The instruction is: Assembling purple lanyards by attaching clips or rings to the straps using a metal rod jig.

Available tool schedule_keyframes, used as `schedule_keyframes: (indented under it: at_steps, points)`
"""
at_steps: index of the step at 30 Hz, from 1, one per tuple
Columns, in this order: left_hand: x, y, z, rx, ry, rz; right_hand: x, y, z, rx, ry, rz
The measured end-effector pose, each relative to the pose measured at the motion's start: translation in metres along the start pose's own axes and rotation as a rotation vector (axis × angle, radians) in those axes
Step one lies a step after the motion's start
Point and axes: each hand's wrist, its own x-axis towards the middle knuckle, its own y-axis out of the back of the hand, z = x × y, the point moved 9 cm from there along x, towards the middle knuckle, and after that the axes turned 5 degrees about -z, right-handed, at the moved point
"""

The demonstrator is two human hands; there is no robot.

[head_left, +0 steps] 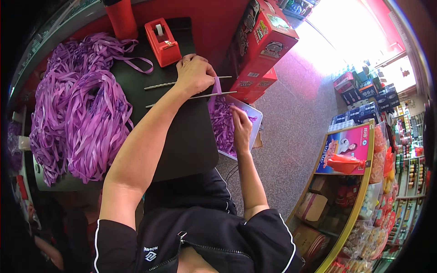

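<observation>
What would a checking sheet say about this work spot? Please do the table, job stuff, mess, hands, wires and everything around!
Surface: dark tabletop, rounded at its near right corner.
Job's things: two thin rods side by side; a purple ribbon strip crosses their right part.
Clutter: big purple ribbon bundles at left; red tape dispenser beyond the rods.
Hands: left hand by the strip, grip unclear; right hand over a white tray of purple ribbon pieces, pinch unclear.
Cables: thin dark cord, seemingly, by the person's leg.
Surroundings: red printed cartons, speckled floor, packed shelves.
</observation>
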Motion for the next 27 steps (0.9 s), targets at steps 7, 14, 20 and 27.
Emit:
schedule_keyframes:
  at_steps: [7, 14, 20, 27]
  points:
    - [0.001, 0.001, 0.003, 0.033, 0.059, -0.086, 0.066, -0.042, -0.066, -0.197, 0.329, -0.164]
    - [0.001, 0.0, 0.005, -0.013, -0.006, -0.008, 0.078, -0.058, -0.025, -0.19, 0.186, -0.316]
    - [0.001, -0.001, 0.001, 0.021, 0.027, -0.042, 0.071, -0.066, -0.012, 0.138, -0.012, -0.377]
    - [0.003, -0.002, 0.002, 0.017, 0.017, -0.048, 0.077, -0.064, 0.017, 0.067, -0.116, -0.355]
